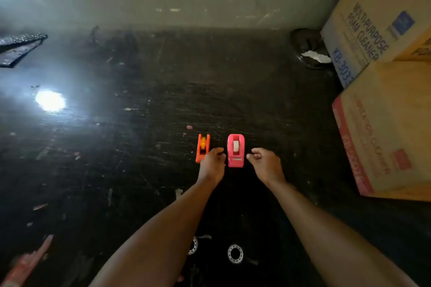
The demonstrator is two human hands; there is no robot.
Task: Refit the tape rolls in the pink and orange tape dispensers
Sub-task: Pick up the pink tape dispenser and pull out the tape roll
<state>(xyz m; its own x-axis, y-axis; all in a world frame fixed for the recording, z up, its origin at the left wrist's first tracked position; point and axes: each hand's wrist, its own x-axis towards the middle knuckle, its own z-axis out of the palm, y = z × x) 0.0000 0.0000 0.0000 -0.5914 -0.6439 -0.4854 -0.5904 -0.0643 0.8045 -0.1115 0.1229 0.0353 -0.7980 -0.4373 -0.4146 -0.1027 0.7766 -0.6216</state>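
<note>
**Both dispensers on the table, hands at their near ends**

Two small tape dispensers stand side by side on a dark, scratched table [144,105], well in from its edges. The orange dispenser [202,148] is on the left, with a yellowish roll [203,143] seated in its cradle. The pink dispenser [236,150] is just to its right, showing a pale roll [235,145] in its slot and a cutter strip at the near end.

The left hand [212,165] reaches in between the two, fingers curled; it overlaps the near end of the orange dispenser, but I cannot tell whether it grips it or only rests against it. The right hand [265,164] sits just right of the pink dispenser, loosely curled with fingertips pinched, holding nothing I can make out and not touching the dispenser.

Since both rolls appear seated, my judgement is that the task is either at its very start or near its close; the frame alone does not settle which. The next move likely calls for steadying one body with one hand while the other lifts or presses its roll on the hub.

Stacked cardboard boxes [382,123] fill the right side. The far one reads "MULTIPURPOSE FOAM CLEANER" with a code starting "KB-303". The nearer box has pinkish lettering, apparently another "CLEANER" line, too blurred to read surely.
</note>
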